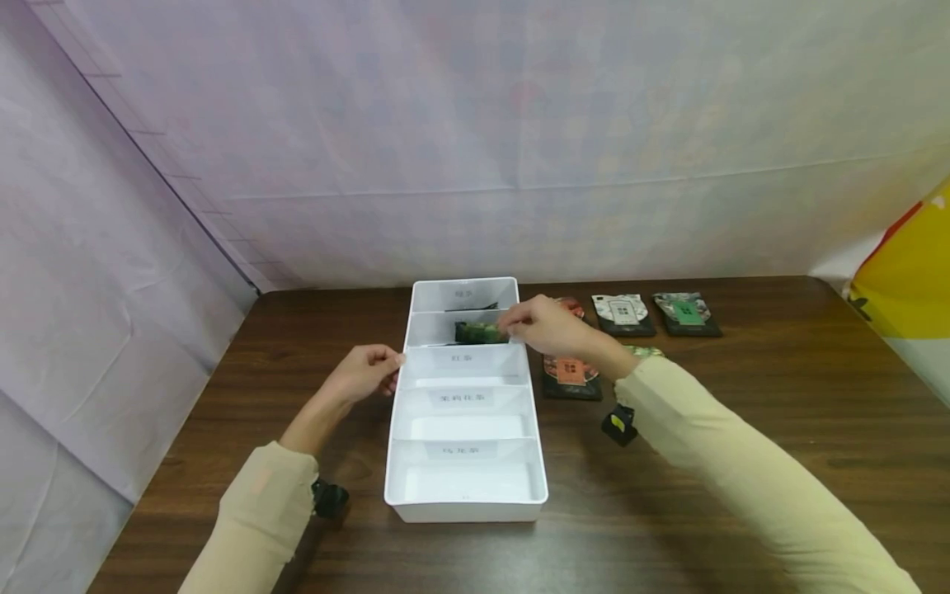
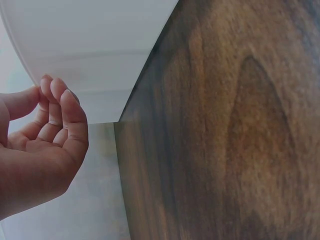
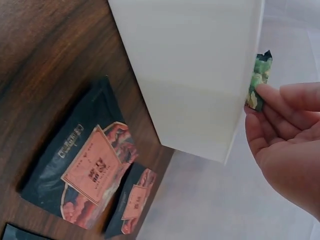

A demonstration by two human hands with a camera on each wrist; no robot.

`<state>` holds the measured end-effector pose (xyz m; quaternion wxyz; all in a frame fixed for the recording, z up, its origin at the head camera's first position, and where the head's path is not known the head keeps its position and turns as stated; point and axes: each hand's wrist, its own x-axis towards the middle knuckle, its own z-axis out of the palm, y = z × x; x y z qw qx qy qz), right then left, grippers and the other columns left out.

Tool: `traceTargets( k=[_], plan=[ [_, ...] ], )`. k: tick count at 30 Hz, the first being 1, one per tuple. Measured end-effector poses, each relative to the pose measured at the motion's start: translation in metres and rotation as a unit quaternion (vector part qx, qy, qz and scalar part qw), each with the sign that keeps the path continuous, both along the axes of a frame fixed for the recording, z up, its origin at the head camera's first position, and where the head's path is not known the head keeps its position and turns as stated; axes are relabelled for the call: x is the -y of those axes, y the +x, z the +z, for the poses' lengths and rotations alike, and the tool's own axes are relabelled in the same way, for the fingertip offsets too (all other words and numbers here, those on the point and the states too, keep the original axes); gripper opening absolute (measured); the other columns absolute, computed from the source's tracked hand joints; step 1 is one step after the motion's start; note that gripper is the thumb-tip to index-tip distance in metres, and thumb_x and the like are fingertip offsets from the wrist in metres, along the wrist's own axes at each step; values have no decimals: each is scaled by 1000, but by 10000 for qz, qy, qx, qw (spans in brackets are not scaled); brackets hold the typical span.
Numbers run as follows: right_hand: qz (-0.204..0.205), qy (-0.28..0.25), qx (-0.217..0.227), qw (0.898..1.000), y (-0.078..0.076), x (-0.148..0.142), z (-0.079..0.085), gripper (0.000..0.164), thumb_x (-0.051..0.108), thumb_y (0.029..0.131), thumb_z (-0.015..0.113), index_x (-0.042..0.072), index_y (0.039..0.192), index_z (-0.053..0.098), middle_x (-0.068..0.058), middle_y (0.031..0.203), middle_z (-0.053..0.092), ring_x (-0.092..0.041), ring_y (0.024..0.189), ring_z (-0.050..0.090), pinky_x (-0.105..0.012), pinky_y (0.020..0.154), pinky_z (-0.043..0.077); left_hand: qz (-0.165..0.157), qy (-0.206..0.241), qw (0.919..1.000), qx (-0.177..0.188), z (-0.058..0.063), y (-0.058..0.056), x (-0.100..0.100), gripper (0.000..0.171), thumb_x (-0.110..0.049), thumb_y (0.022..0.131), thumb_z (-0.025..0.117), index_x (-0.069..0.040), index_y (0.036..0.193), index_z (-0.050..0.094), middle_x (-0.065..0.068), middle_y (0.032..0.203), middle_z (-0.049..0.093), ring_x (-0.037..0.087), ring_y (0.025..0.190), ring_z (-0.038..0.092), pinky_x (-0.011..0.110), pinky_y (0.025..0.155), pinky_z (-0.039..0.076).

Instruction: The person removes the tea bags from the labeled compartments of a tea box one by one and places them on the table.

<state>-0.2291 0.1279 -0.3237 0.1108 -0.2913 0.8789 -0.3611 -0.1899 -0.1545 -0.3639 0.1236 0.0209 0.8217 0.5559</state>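
A: Where is the green packet, and how do your hands stand?

B: The green packet (image 1: 478, 332) is over the second compartment from the far end of the white tray (image 1: 466, 512). You pinch it by one end between the thumb and fingers of your right hand (image 1: 545, 324), leaving the rest of it free. The right wrist view puts it up at rim height.

A: And your left hand (image 1: 364, 371)?

B: It is at the tray's left side, fingers curled in towards the thumb, gripping lightly at the rim. How firmly, you can't tell from here. Keep it there, I'd say; an empty tray end this light could slide if your right wrist bumps it.

A: What makes the lowering go well?

B: Line the packet up along the compartment's width, so neither end catches a divider. Take it below the rim before loosening the pinch, then part your fingers gently; a slick wrapper may cling or spring sideways.

A: Anything to mind on your right?

B: Yes, your forearm passes above the pink-labelled packet (image 1: 571, 376). The white-patterned packet (image 1: 623, 313) and the green-labelled packet (image 1: 687, 313) lie farther right. Lift your wrist a little, so your sleeve (image 1: 668, 404) doesn't drag anything along the table (image 1: 742, 495).
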Motion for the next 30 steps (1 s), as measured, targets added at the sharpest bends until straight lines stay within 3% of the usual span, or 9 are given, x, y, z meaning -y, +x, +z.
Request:
traceTargets(
  k=[3, 5, 8, 10, 13, 16, 18, 23, 30],
  plan=[
    [-185, 2, -31, 9998, 0, -1, 4, 24, 6, 94, 47, -3, 110, 63, -18, 115, 58, -24, 98, 57, -38, 79, 47, -8, 1, 10000, 17, 0, 0, 0, 20, -8, 94, 50, 11, 90, 53, 5, 68, 52, 13, 59, 51, 30, 60, 49],
    [-297, -35, 35, 9995, 1, -2, 7, 25, 8, 94, 47, -1, 111, 63, -16, 114, 59, -18, 76, 59, -35, 72, 47, -15, 10, 10000, 17, 0, 0, 0, 19, -8, 94, 50, 10, 90, 54, 5, 67, 52, 13, 59, 51, 29, 60, 49],
    [-419, -131, 197, 9988, 1, -3, 11, 25, 11, 95, 47, 1, 112, 63, -14, 115, 59, -13, 47, 44, -32, 56, 44, -36, 31, 10000, 3, 1, 0, 0, 18, -8, 94, 50, 9, 88, 54, 5, 67, 52, 12, 58, 51, 28, 59, 48],
    [-416, -206, 203, 9987, 2, -4, 15, 25, 11, 95, 47, 1, 111, 63, -14, 115, 59, -14, 48, 45, -33, 57, 44, -48, 56, 10000, -2, 1, 0, 1, 18, -7, 94, 50, 9, 87, 54, 4, 66, 52, 12, 58, 51, 29, 59, 48],
    [-367, -297, 47, 9989, 3, -5, 19, 24, 11, 95, 48, 0, 108, 65, -15, 115, 59, -21, 79, 60, -38, 75, 48, -65, 69, 10000, -11, 1, -1, 1, 18, -7, 94, 49, 8, 86, 54, 4, 66, 52, 12, 58, 51, 29, 59, 49],
    [-341, -349, -80, 9988, 2, -6, 25, 23, 11, 95, 49, 0, 107, 66, -16, 116, 59, -26, 107, 54, -43, 88, 44, -68, 38, 10000, -33, 0, -1, 2, 17, -7, 94, 49, 8, 87, 54, 4, 66, 52, 12, 58, 51, 29, 59, 49],
    [-378, -347, -99, 9986, 2, -8, 30, 24, 12, 95, 49, 0, 107, 66, -16, 116, 59, -26, 105, 55, -41, 86, 45, -70, 2, 10000, -43, 0, -1, 2, 18, -7, 94, 49, 9, 87, 54, 4, 66, 52, 12, 58, 51, 29, 59, 49],
    [-582, -220, 108, 9980, 3, -15, 44, 26, 18, 96, 48, 5, 112, 64, -13, 119, 58, -17, 66, 52, -32, 62, 43, -53, -41, 10000, -29, 1, -2, 3, 18, -7, 94, 49, 9, 89, 54, 5, 67, 52, 12, 58, 51, 28, 58, 49],
    [-577, -227, 97, 9980, 6, -27, 59, 29, 19, 97, 45, 3, 115, 62, -15, 125, 53, -15, 63, 52, -34, 58, 42, -46, -48, 10000, -31, 1, -1, 3, 17, -6, 94, 49, 9, 89, 54, 5, 67, 52, 12, 58, 51, 27, 58, 48]
  ],
)
